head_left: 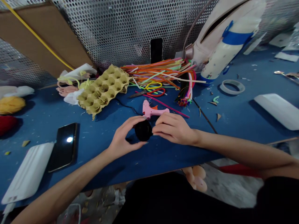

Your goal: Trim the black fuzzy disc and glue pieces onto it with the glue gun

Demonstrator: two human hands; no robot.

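Observation:
Between the thumb and fingers of my left hand (127,133) sits a small round black object (143,130), fuzzy-looking and dark, its exact kind unclear. My right hand (173,128) is closed in a pinch at the object's right edge; what its fingertips hold is too small to make out. Just beyond both hands lies a pink glue gun (149,109) with an orange trigger. Behind it are scissors (154,91) with yellow and red handles and a magenta pipe cleaner (173,109).
A large pile of coloured pipe cleaners (154,71) lies at the back beside an egg carton (105,88). A phone (64,146) and white power bank (29,171) are at left. Tape roll (232,87), blue-and-white bottle (224,56) and white box (277,110) stand right.

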